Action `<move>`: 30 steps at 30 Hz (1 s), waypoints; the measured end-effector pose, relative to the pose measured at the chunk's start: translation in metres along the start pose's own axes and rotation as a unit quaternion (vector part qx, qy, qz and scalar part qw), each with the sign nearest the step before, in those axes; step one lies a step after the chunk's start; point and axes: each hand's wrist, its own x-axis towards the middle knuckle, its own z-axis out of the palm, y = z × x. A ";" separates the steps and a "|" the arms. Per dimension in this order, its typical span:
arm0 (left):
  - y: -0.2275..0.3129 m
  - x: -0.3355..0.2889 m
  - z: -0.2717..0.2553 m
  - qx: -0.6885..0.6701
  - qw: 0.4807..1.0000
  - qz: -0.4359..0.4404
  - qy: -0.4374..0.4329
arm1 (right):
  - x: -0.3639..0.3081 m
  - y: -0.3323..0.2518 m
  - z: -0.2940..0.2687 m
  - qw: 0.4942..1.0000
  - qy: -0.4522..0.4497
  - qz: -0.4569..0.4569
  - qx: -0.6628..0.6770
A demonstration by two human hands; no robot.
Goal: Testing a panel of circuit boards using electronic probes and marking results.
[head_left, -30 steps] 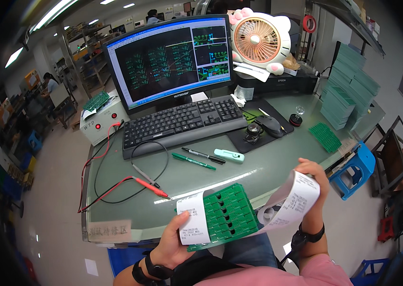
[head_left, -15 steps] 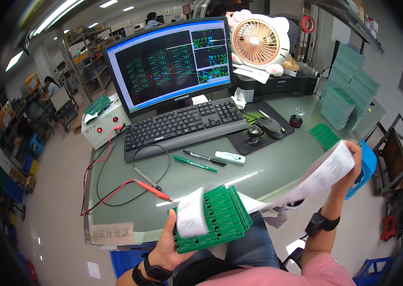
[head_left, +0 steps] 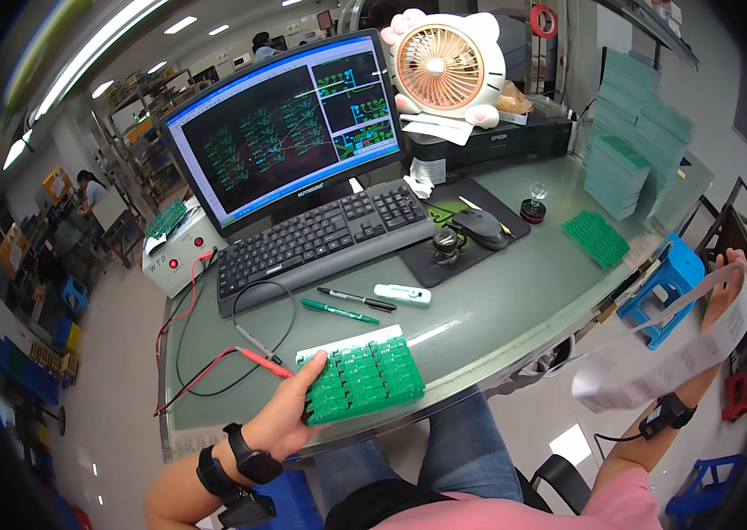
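Note:
A stack of green circuit boards is gripped in my left hand, thumb on top and the other fingers hidden beneath. The stack sits over the near edge of the desk, with a white strip along its far side. Out to the right, past the desk, my right hand is closed on one end of a long white paper strip. That strip hangs in a loose loop and its lower part is blurred. It is apart from the boards.
Left of the boards lies a red test probe with its cable. Beyond are a green pen, a black pen, a mint-coloured cutter, a keyboard and a mouse. More green boards lie at the right.
My right hand has swung outward to the right, carrying the paper strip off the boards it was wrapped around. The stack now lies flatter in my left hand.

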 end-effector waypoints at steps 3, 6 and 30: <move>0.016 0.010 0.019 0.063 0.998 -0.013 0.005 | -0.007 -0.030 0.043 0.995 -0.057 0.016 -0.087; 0.015 0.019 0.005 0.109 0.994 0.002 0.013 | -0.017 -0.028 0.077 0.990 -0.086 0.056 -0.093; -0.053 0.030 0.168 0.010 0.930 -0.017 -0.367 | -0.074 -0.082 0.180 0.872 -0.485 -0.010 0.071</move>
